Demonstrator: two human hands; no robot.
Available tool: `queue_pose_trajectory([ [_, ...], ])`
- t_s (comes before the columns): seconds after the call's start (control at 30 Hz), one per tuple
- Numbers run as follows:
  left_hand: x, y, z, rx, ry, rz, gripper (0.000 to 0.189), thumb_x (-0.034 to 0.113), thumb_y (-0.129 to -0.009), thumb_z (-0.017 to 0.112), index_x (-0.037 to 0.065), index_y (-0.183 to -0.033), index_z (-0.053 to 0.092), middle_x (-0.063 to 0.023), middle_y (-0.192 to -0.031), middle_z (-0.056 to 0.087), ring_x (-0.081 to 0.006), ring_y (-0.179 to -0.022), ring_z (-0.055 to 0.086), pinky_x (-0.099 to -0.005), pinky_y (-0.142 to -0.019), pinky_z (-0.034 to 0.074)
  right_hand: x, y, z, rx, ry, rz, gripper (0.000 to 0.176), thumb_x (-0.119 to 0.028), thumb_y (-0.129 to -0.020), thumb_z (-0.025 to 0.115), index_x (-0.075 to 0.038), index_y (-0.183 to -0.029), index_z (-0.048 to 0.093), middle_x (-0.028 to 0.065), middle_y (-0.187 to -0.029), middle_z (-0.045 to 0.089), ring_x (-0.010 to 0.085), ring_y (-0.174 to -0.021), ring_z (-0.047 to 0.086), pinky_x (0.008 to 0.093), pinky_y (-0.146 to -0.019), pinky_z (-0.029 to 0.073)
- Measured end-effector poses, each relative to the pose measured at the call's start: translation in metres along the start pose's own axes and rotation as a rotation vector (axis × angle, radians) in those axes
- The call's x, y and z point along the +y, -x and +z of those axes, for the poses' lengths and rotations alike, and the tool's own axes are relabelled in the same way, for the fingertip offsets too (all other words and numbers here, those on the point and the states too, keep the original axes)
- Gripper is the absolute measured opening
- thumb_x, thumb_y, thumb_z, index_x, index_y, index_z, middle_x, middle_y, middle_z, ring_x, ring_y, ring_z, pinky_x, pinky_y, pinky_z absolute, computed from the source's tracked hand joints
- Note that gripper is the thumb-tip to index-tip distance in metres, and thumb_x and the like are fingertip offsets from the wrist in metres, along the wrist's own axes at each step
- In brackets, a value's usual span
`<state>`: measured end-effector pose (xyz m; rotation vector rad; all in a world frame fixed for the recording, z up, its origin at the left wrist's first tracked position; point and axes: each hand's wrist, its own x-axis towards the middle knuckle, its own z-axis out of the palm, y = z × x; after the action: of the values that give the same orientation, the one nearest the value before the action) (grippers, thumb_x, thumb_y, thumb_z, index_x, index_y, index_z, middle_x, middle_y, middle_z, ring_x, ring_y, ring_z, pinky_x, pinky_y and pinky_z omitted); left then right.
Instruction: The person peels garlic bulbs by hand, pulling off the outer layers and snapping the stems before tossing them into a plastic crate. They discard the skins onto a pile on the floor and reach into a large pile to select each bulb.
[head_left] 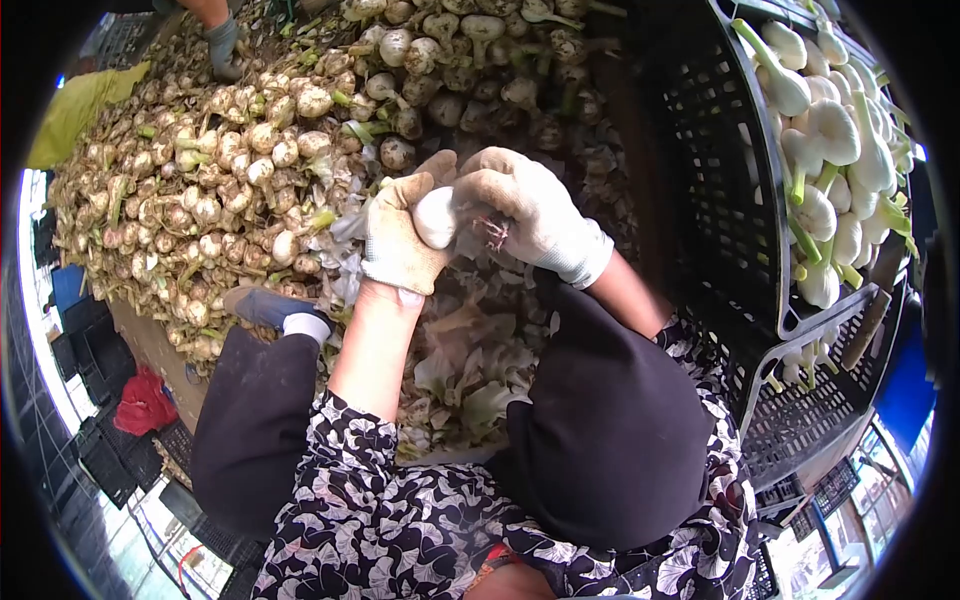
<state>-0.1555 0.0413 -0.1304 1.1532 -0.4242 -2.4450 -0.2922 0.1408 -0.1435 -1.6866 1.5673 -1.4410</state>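
Note:
In the head view, my left hand [403, 235], in a cream work glove, is wrapped round a white garlic bulb [436, 217]. My right hand [525, 205], gloved the same way, is closed against the bulb's right side, with its fingers bent over. A tuft of reddish roots [492, 232] shows just below the right fingers. Both hands meet above the heap's edge. Loose pale skins [470, 365] lie beneath them, between my legs. Whether the right fingers pinch the bulb itself or its skin is hard to make out.
A big heap of unpeeled garlic [220, 215] spreads ahead and left. At the right, a black crate [735, 170] holds clean white bulbs [835, 135], above another crate [810, 430]. A co-worker's gloved hand [222, 50] is at the upper left, near a yellow-green sack [80, 110].

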Motion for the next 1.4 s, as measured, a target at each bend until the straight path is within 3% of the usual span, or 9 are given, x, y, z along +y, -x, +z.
queue_pose_trajectory([
  [0.3,0.002,-0.006,0.009,0.085,0.034,0.039,0.025,0.011,-0.080,0.059,-0.002,-0.101,0.063,-0.0107,-0.083,0.066,-0.0269,-0.078,0.063,-0.0407,-0.073,0.054,-0.009,0.006,-0.003,0.279,-0.188,0.135,0.023,-0.010,-0.077,0.068,-0.003,-0.097,0.060,0.0122,-0.089,0.060,0.0281,-0.083,0.061,0.0349,-0.075,0.050],
  [0.43,0.008,-0.005,0.014,0.226,0.148,0.034,0.019,0.010,-0.080,0.058,0.001,-0.095,0.066,-0.0105,-0.084,0.066,-0.0266,-0.079,0.064,-0.0392,-0.075,0.054,0.032,0.031,0.015,-0.063,-0.192,0.348,0.016,-0.011,-0.079,0.066,-0.003,-0.091,0.059,0.0145,-0.094,0.062,0.0316,-0.085,0.061,0.0351,-0.073,0.049],
  [0.57,-0.007,0.030,0.084,-0.175,-0.923,0.673,0.026,0.017,-0.078,0.072,0.001,-0.096,0.064,-0.0134,-0.091,0.068,-0.0281,-0.089,0.066,-0.0383,-0.076,0.057,0.069,0.062,0.023,0.218,0.142,0.554,0.020,-0.019,-0.089,0.057,-0.002,-0.099,0.059,0.0130,-0.088,0.062,0.0266,-0.077,0.061,0.0351,-0.073,0.050],
  [0.6,-0.020,0.049,0.112,-0.173,-0.919,0.676,0.026,0.017,-0.078,0.072,0.001,-0.096,0.064,-0.0134,-0.091,0.068,-0.0281,-0.089,0.066,-0.0383,-0.076,0.057,0.083,0.061,0.023,0.245,0.182,0.589,0.021,-0.019,-0.088,0.058,-0.002,-0.101,0.059,0.0134,-0.089,0.063,0.0277,-0.079,0.061,0.0359,-0.074,0.050],
  [0.67,-0.034,0.071,0.147,-1.068,-0.383,0.229,0.082,0.017,-0.077,0.077,0.004,-0.142,0.029,-0.0173,-0.131,0.047,-0.0171,-0.117,0.050,-0.0306,-0.095,0.046,0.089,0.039,0.017,0.258,0.257,0.635,0.026,-0.019,-0.085,0.060,-0.003,-0.105,0.058,0.0143,-0.093,0.063,0.0298,-0.082,0.062,0.0374,-0.075,0.050],
  [1.17,-0.005,-0.013,-0.024,-0.019,-0.281,0.041,0.029,0.019,-0.090,0.056,0.003,-0.113,0.058,-0.0111,-0.100,0.063,-0.0234,-0.083,0.063,-0.0356,-0.071,0.052,0.121,-0.004,-0.004,0.118,0.516,0.936,0.032,-0.020,-0.077,0.063,-0.009,-0.107,0.063,0.0172,-0.097,0.066,0.0342,-0.095,0.063,0.0435,-0.079,0.051],
  [1.3,-0.007,-0.007,-0.009,0.056,-0.476,0.032,0.039,0.038,-0.090,0.059,0.010,-0.117,0.056,-0.0037,-0.098,0.058,-0.0162,-0.081,0.055,-0.0322,-0.065,0.045,0.060,0.018,-0.004,0.219,0.094,0.173,0.026,-0.009,-0.082,0.061,-0.006,-0.107,0.066,0.0141,-0.100,0.067,0.0270,-0.092,0.064,0.0353,-0.085,0.049],
  [1.33,-0.003,-0.008,-0.012,-0.100,-0.497,-0.050,0.041,0.042,-0.090,0.059,0.012,-0.117,0.055,-0.0029,-0.100,0.057,-0.0154,-0.083,0.053,-0.0333,-0.067,0.044,0.050,0.021,0.009,0.221,-0.575,0.338,0.025,-0.006,-0.080,0.062,-0.005,-0.105,0.066,0.0131,-0.101,0.065,0.0251,-0.090,0.063,0.0344,-0.084,0.049],
  [1.4,-0.010,-0.003,-0.001,-0.042,-0.593,-0.067,0.045,0.047,-0.090,0.056,0.013,-0.120,0.055,-0.0022,-0.102,0.056,-0.0160,-0.088,0.050,-0.0357,-0.070,0.042,0.048,0.022,0.010,0.194,-0.140,0.084,0.036,-0.004,-0.064,0.070,-0.004,-0.099,0.065,0.0130,-0.098,0.063,0.0266,-0.091,0.062,0.0357,-0.081,0.050],
])
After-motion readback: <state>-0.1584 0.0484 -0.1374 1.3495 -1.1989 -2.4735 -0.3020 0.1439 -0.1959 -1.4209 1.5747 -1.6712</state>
